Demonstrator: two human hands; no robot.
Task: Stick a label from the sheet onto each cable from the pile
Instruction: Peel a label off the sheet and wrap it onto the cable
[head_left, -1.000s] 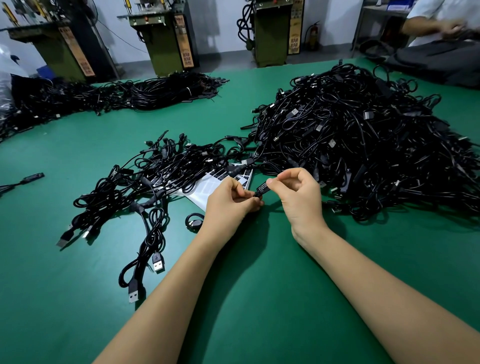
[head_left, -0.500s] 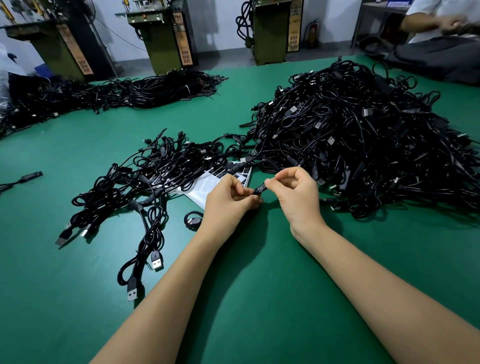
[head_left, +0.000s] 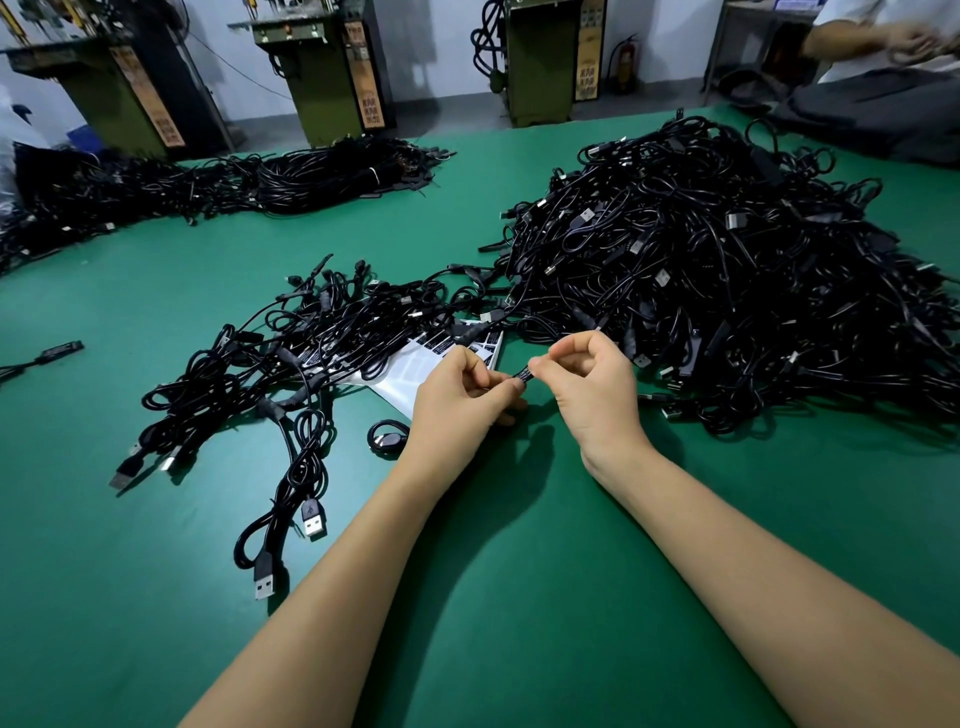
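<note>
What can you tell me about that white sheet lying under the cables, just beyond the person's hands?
The label sheet is a white, glossy-looking rectangle lying flat and askew on the green table. Rows of small black labels run along its far edge; nearer parts look bare white. Black cables from the smaller heap lie across its left and far parts, and the left hand hides its near right corner. Whether the hand touches it cannot be told.

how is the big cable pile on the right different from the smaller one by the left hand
The big pile is tall and dense; the smaller pile lies flat and loose. The smaller pile partly covers the label sheet; the big pile sits beside it. Both hold black cables on the green table.
</note>
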